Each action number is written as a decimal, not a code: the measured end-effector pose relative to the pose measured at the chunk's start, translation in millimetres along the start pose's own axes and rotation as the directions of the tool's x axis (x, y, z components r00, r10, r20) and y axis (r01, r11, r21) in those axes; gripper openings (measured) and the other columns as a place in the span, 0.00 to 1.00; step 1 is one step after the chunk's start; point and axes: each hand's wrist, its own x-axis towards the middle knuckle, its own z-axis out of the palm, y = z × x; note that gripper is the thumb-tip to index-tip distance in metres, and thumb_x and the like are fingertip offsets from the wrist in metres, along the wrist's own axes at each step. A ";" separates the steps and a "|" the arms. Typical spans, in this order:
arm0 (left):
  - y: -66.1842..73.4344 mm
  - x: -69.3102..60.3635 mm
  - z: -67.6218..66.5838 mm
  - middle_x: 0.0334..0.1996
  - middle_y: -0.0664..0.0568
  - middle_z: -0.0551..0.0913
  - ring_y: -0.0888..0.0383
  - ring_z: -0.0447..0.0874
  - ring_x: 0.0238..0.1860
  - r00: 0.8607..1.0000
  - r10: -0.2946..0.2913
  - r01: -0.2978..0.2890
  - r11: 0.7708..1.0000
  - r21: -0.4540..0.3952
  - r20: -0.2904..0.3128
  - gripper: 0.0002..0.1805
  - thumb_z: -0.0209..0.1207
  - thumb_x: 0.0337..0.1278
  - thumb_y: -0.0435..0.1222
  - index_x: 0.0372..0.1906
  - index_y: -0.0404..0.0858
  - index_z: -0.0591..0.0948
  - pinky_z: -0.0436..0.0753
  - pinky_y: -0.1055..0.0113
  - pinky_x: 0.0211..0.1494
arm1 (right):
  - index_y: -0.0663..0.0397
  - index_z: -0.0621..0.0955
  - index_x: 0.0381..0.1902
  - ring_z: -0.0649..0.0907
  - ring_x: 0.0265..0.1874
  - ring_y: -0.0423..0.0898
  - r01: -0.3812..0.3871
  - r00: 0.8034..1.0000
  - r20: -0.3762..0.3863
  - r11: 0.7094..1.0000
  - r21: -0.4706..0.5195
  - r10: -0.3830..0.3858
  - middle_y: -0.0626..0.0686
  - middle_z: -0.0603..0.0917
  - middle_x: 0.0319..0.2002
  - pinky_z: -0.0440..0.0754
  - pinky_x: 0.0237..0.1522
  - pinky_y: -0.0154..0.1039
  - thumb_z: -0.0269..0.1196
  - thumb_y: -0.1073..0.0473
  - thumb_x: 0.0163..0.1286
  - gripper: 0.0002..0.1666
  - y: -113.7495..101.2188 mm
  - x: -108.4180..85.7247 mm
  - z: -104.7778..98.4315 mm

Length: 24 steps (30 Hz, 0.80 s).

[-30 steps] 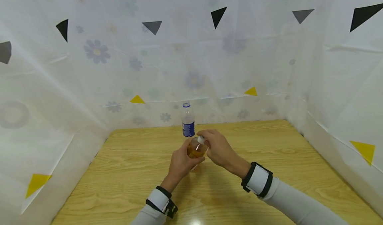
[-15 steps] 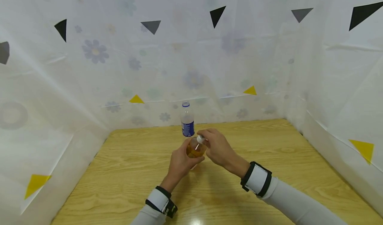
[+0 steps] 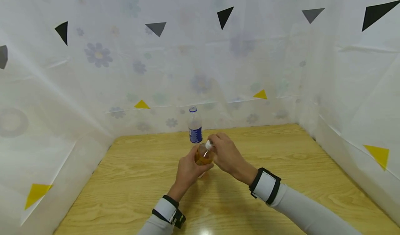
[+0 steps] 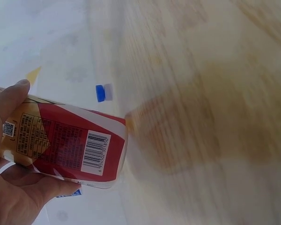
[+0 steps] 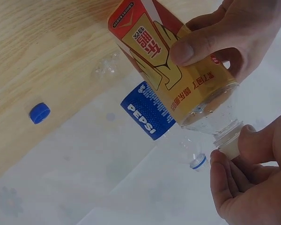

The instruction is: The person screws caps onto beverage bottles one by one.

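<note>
My left hand [image 3: 188,169] grips the body of a drink bottle [image 5: 152,51] with a red and gold label; the barcode side of the bottle [image 4: 77,140] shows in the left wrist view. At the bottle's neck, the thumb and fingers of my right hand [image 3: 227,154] pinch a white cap [image 5: 230,146]. In the right wrist view, the cap sits at the mouth; how tightly it is seated cannot be told. Behind them stands a clear Pepsi bottle [image 3: 195,134] with a blue label, its mouth uncapped with a blue ring below.
A loose blue cap [image 5: 39,113] lies on the wooden table [image 3: 131,179], and the left wrist view also shows this blue cap [image 4: 100,93]. Pale patterned sheeting [image 3: 175,68] with stuck-on triangles walls off the back and both sides.
My right hand's fingers have turned slightly at the white cap, and more of the cap shows. My left hand and its bottle stay nearly still. The head view has shifted a little.
</note>
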 end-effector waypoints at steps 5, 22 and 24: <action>-1.8 -0.9 2.8 0.50 0.51 0.88 0.54 0.89 0.45 0.999 0.033 -0.033 0.999 0.012 -0.016 0.41 0.78 0.47 0.49 0.69 0.51 0.75 0.87 0.59 0.43 | 0.63 0.81 0.41 0.80 0.39 0.52 0.006 1.000 -0.021 0.999 -0.035 -0.007 0.57 0.81 0.38 0.84 0.43 0.47 0.66 0.76 0.60 0.12 -0.4 1.7 3.0; 3.2 1.1 5.9 0.46 0.51 0.89 0.55 0.90 0.42 0.998 0.041 -0.038 0.997 0.066 -0.048 0.39 0.78 0.45 0.50 0.65 0.49 0.77 0.87 0.60 0.41 | 0.62 0.78 0.25 0.72 0.23 0.48 0.095 0.986 -0.116 0.971 -0.221 -0.123 0.53 0.74 0.22 0.75 0.31 0.46 0.66 0.67 0.55 0.06 4.0 7.1 9.7; 3.2 0.7 6.1 0.46 0.51 0.89 0.55 0.90 0.42 0.998 0.043 -0.039 0.997 0.068 -0.052 0.40 0.78 0.45 0.50 0.66 0.48 0.77 0.87 0.61 0.41 | 0.62 0.78 0.25 0.72 0.23 0.48 0.095 0.986 -0.110 0.969 -0.227 -0.122 0.53 0.74 0.22 0.75 0.31 0.45 0.66 0.67 0.55 0.06 4.1 7.6 9.5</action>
